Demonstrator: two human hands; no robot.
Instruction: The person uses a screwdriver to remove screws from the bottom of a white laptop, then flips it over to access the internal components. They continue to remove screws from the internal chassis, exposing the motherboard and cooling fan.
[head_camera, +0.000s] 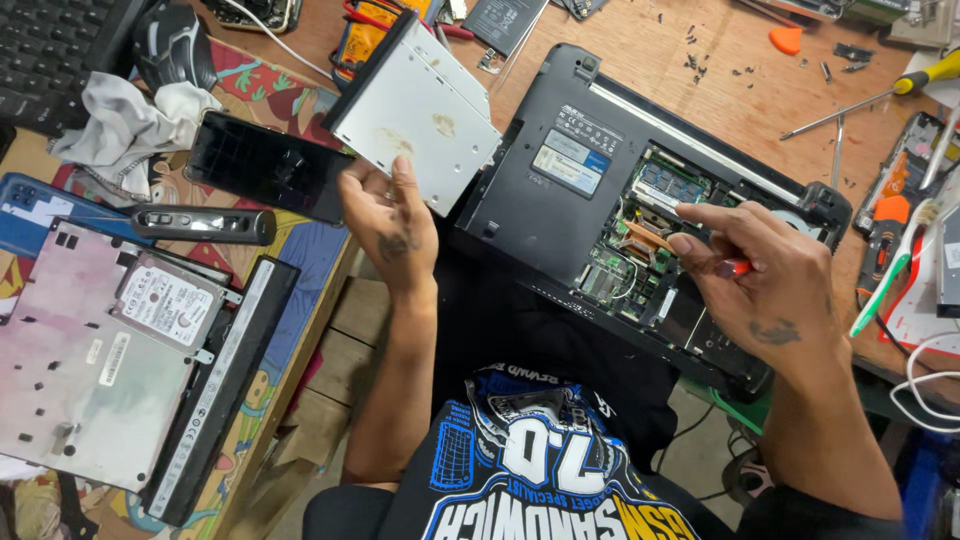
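Note:
My left hand (392, 222) holds a flat silver optical drive (415, 110) by its near corner, lifted clear of the laptop's left side. The black laptop (560, 175) lies upside down on the wooden bench with its bottom cover off, so the green circuit board, memory sticks (668, 182) and copper heat pipe show. Over the open bay, my right hand (765, 272) grips a small red-handled tool (738, 267), its tip hidden behind my fingers.
On the left lie a grey laptop panel (70, 370), a hard drive (165, 303), a long black battery (225, 385), a dark phone (262, 165) and a white rag (125, 125). Loose screws (715, 60), a yellow-handled screwdriver (880, 92) and a toothbrush (890, 272) sit to the right.

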